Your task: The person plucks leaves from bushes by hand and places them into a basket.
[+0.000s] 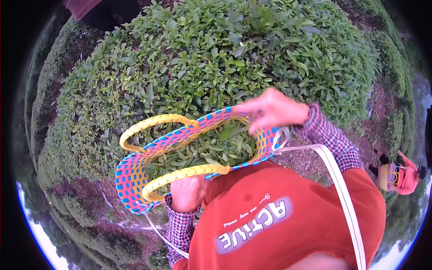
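A woven basket (pixel 130 180) in blue, pink and yellow hangs at my waist, with loose green leaves (pixel 202 150) inside. My left hand (pixel 188 193) is closed on the basket's near side, beside the near yellow handle (pixel 180 176); its fingertips are partly hidden. Over the right end of the basket is my right hand (pixel 272 110), blurred by motion, with its fingers apart and nothing visible in them. Just left of its fingers, a blurred green leaf (pixel 230 130) shows above the pile.
Dense leafy bushes (pixel 193 58) rise beyond the basket. A white strap (pixel 339 189) runs from its right end over my red shirt. At the far right stands another person (pixel 407 175) with a basket (pixel 387 177). Part of someone's dark clothing (pixel 110 15) shows at the upper left.
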A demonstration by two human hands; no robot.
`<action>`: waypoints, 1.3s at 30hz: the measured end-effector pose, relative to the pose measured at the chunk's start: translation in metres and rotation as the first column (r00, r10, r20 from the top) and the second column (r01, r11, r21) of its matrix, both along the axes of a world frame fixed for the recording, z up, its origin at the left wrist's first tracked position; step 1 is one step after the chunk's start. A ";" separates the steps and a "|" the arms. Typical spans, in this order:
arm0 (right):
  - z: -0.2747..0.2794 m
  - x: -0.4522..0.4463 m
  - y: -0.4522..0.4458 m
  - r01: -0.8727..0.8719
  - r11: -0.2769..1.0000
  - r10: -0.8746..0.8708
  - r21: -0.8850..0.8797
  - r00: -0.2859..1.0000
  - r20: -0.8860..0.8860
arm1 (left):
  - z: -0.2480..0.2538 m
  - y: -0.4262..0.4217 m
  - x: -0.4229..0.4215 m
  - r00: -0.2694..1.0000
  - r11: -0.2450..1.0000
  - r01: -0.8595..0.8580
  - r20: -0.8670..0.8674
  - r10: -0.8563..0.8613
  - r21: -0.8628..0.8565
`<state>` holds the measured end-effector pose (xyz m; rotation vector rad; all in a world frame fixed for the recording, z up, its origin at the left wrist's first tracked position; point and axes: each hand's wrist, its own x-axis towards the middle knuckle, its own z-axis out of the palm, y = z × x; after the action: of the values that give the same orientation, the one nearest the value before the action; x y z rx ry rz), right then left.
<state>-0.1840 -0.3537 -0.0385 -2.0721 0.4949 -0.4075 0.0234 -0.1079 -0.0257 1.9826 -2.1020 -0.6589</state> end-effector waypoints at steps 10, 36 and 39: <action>-0.099 0.065 -0.085 0.311 0.909 -0.398 -0.276 0.842 -0.364 | -0.006 0.012 0.000 0.998 0.996 -0.054 0.019 0.053 0.073; -0.121 0.033 -0.077 0.218 0.800 -0.370 -0.559 0.912 -0.174 | -0.001 0.008 0.000 0.999 0.999 -0.034 -0.001 0.034 0.016; -0.123 0.037 -0.072 0.310 0.908 -0.323 -0.280 0.946 0.001 | -0.005 0.011 0.002 0.999 0.999 -0.034 0.005 0.033 0.038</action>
<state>-0.1473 -0.4257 -0.1616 -2.2776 0.8499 -0.6537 0.0253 -0.0971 -0.0306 2.0359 -2.0687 -0.6946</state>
